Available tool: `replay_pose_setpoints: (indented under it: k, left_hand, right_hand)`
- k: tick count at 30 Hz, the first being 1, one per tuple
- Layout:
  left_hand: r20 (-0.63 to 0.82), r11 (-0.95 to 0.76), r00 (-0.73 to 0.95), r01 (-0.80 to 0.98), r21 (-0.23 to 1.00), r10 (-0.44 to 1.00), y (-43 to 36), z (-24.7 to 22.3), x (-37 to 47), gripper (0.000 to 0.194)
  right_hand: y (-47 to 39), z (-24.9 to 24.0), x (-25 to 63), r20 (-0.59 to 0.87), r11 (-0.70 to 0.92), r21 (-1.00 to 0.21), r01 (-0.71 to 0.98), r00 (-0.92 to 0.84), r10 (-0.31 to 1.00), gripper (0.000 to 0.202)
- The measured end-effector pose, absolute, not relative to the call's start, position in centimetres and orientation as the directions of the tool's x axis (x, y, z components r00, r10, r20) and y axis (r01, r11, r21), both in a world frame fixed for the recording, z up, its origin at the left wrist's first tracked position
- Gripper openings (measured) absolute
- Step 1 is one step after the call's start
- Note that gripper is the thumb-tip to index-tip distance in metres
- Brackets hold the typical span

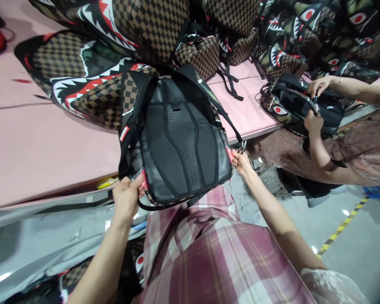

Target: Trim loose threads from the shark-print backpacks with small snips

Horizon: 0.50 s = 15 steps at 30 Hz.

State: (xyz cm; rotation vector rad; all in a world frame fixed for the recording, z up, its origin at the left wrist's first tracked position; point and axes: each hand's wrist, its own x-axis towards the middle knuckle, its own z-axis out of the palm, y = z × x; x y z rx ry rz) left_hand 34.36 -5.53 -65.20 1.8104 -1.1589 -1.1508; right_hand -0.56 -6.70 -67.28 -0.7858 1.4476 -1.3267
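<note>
A backpack [155,147] rests at the pink table's edge, tilted towards me, its black padded back panel with a perforated centre strip facing up. Its black shoulder straps lie up and out to the sides. My left hand [126,197] is closed on a red tab [143,179] at the bag's lower left corner. On the opposite side my right hand [242,164] pinches another red tab [230,153]. Small metal thread snips [243,145] stick up from the right hand's fingers. How the snips sit in the palm is hidden.
Checkered shark-mouth backpacks [91,80] crowd the pink table [50,156] behind and to the left. At right, a co-worker's hands [315,120] work on another bag [281,101]. More bags [76,274] lie below the table, lower left. Yellow-black tape [342,228] marks the floor.
</note>
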Motion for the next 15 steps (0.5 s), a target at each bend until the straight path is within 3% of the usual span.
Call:
replay_pose_setpoints:
  k: [6, 11, 15]
  left_hand:
    - [-0.403, -0.405, 0.099, 0.005, 0.915, -0.91, -4.8, -65.2, 34.3, 0.037]
    - [-0.416, -0.408, 0.089, 0.092, 0.908, -0.905, -4.4, -65.5, 33.8, 0.038]
    - [-0.43, -0.419, 0.076, 0.128, 0.899, -0.9, -4.3, -65.5, 33.9, 0.037]
  right_hand:
    - [-6.1, -67.0, -1.5, -0.205, 0.125, -0.963, 0.237, -0.35, -0.914, 0.04]
    - [-2.6, -67.3, -2.0, -0.124, 0.034, -0.985, 0.17, -0.55, -0.826, 0.04]
    - [0.4, -67.9, -1.4, -0.085, 0.024, -0.994, 0.108, -0.602, -0.794, 0.04]
